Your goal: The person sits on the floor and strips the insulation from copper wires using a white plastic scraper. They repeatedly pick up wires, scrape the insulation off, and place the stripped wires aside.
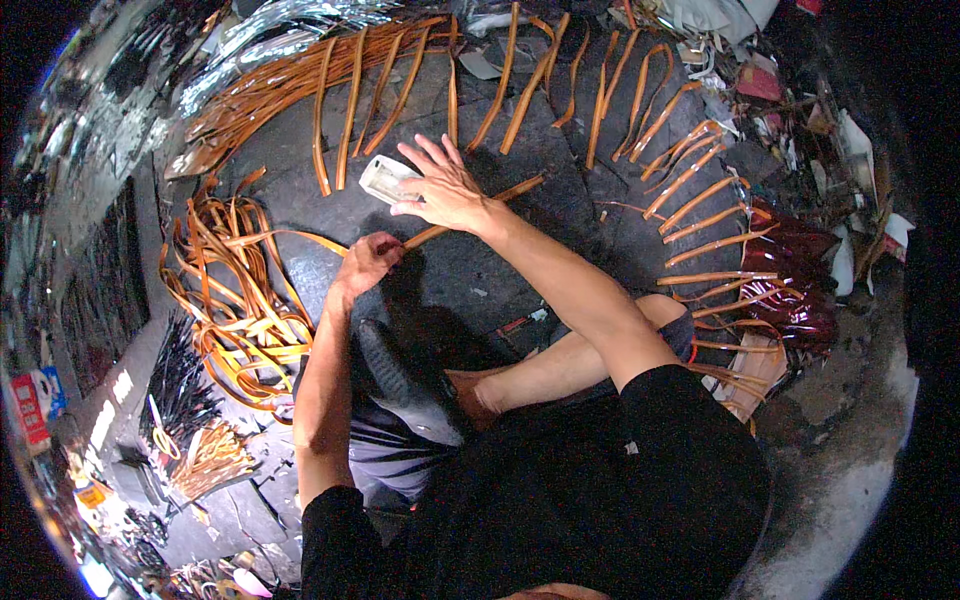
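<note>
A long flat orange-brown strip (pixel 425 236) runs from the left, through my left hand (pixel 370 264), and on to the right under my right wrist. The fingers of my left hand are closed on this strip in a pinch. My right hand (pixel 437 186) is stretched out flat with its fingers spread, beside and partly over a small white shallow tray (pixel 376 182). Whether the fingertips or thumb touch the tray is hard to tell. At my left lies a tangled heap of similar strips (pixel 240 320), to which the held strip leads.
Cut orange-brown strips (pixel 508 85) lie spaced in an arc around the dark floor sheet (pixel 470 285). A bundle of long strips (pixel 265 105) is at the far left, a dark red glossy sheet (pixel 790 280) at the right. Black strands (pixel 180 380) lie lower left. My shoe (pixel 395 365) is close by.
</note>
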The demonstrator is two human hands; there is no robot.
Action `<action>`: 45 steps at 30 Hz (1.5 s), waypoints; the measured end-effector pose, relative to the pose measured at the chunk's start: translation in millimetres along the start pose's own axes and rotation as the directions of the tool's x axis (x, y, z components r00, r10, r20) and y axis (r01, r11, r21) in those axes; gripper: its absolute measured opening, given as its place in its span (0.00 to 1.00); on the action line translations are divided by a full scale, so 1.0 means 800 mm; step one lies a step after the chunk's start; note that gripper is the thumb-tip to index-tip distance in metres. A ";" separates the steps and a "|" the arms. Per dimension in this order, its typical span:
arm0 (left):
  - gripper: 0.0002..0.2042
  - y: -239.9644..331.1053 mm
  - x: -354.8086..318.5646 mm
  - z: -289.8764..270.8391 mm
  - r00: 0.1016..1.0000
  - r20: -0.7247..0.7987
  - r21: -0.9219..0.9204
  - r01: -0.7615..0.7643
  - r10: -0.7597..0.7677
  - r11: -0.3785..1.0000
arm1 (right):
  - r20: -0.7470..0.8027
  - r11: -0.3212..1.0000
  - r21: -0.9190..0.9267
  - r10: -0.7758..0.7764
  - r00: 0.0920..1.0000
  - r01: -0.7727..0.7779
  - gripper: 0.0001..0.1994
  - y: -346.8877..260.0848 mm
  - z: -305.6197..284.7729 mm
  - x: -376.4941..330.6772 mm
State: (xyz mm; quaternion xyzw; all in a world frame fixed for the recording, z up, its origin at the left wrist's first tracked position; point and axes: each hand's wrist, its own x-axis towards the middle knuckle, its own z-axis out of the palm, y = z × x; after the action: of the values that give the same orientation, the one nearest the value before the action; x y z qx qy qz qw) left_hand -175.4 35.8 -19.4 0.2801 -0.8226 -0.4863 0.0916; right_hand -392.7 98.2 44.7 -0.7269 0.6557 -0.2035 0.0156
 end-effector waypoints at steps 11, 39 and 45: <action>0.12 0.036 0.008 -0.006 0.975 0.141 -0.113 0.190 -0.173 0.975 | 0.051 0.492 0.655 0.729 0.683 -0.574 0.18 0.077 -0.082 -0.161; 0.15 0.034 0.015 -0.019 0.961 0.176 -0.095 0.231 -0.212 0.968 | 0.009 0.992 -0.123 0.003 1.000 -0.002 0.17 -0.002 -0.014 -0.012; 0.13 0.014 0.001 -0.018 0.965 0.185 -0.169 0.217 -0.186 0.961 | -0.132 0.996 0.050 0.077 0.988 -0.071 0.17 0.004 -0.013 -0.013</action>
State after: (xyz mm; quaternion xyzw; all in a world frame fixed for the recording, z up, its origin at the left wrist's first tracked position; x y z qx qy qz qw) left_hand -174.4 28.4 -2.5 0.3109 -0.7448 -0.5905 -0.0018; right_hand -399.4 110.0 50.8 -0.6861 0.6771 -0.2659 -0.0043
